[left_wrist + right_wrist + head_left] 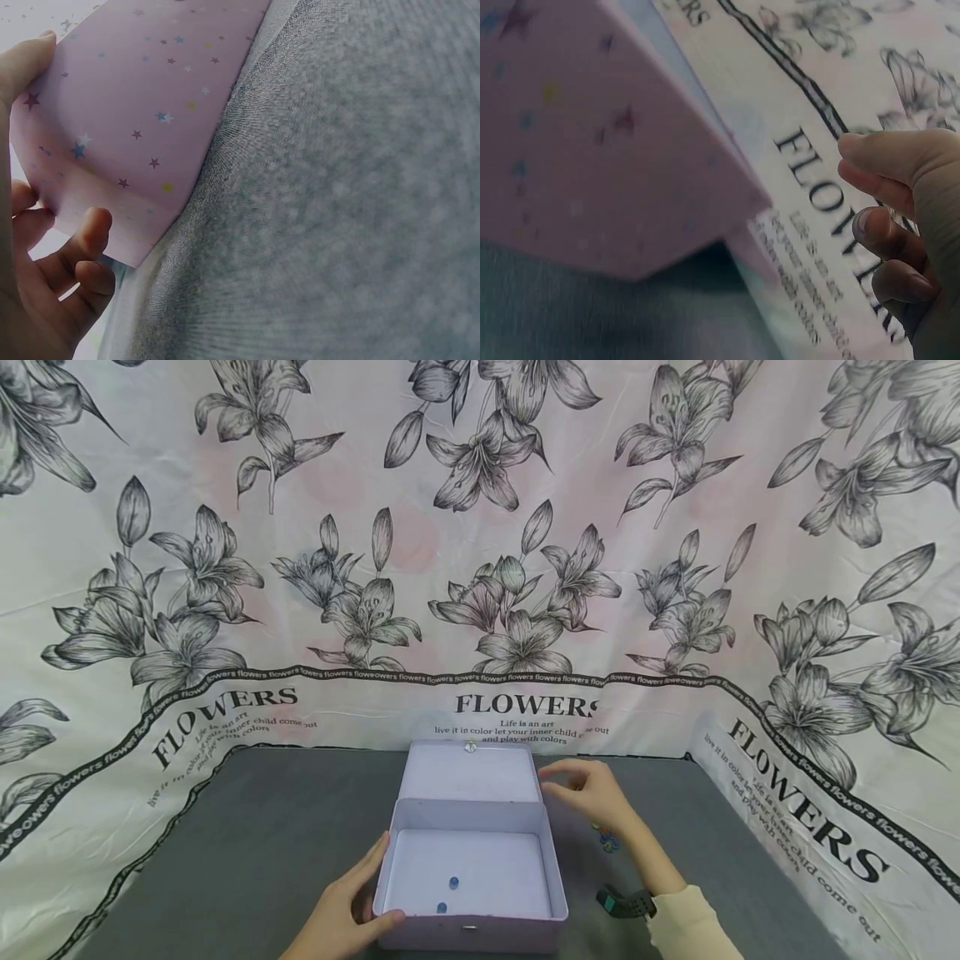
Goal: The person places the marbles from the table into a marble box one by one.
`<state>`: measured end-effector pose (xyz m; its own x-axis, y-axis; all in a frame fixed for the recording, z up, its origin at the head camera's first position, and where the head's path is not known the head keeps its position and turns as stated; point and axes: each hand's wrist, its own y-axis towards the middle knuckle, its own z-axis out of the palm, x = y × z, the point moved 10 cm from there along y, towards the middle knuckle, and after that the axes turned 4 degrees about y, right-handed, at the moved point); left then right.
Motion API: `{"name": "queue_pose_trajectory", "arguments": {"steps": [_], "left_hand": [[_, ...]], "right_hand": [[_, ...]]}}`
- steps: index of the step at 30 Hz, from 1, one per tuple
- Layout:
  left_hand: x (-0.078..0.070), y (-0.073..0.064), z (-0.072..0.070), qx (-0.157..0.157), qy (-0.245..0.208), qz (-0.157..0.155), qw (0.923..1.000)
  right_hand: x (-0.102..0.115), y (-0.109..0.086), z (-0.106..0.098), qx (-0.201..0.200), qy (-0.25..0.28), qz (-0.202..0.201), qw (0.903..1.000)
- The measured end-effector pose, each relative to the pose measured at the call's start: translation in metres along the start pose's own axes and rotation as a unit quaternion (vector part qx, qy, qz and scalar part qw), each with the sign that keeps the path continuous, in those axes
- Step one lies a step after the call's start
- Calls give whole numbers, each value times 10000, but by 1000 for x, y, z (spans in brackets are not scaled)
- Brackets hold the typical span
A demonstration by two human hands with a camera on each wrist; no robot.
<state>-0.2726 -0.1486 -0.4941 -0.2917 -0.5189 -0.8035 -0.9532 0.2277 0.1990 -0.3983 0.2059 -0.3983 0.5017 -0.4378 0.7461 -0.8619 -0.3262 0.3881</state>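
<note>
Box [471, 933] open on the tabletop [285, 827], two blue beads [453, 883] loose inside.
Left grip [351, 902] clasps its near left side; right grip [592, 789], loosely bent with nothing visibly held, hovers beside the opened lid [472, 772]. A bump there could swing the lid down; tilting the box would likely send the beads rolling.
</note>
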Motion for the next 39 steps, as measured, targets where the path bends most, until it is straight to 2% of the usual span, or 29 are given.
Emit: {"name": "queue_pose_trajectory", "arguments": {"steps": [6,8,16,21,24,31,39], "left_hand": [[3,0,3,88,-26,-120,9999],[4,0,3,119,-79,-124,9998],[3,-2,-1,-31,208,-127,9997],[4,-3,0,93,-2,-234,9997],[3,-1,2,129,23,-270,9996],[2,3,4,181,-78,-273,9994],[1,1,1,60,190,-185,9996]], "right_hand": [[-41,-30,-29,-310,11,649,9974],[-49,-38,-37,-409,41,716,9966],[-85,-69,-55,-708,151,1038,9920],[-105,-85,-62,-834,126,1197,9892],[-117,-94,-70,-977,47,1366,9858],[-135,-105,-72,-990,22,1629,9817],[-143,-107,-67,-953,-76,1786,9793]]}}
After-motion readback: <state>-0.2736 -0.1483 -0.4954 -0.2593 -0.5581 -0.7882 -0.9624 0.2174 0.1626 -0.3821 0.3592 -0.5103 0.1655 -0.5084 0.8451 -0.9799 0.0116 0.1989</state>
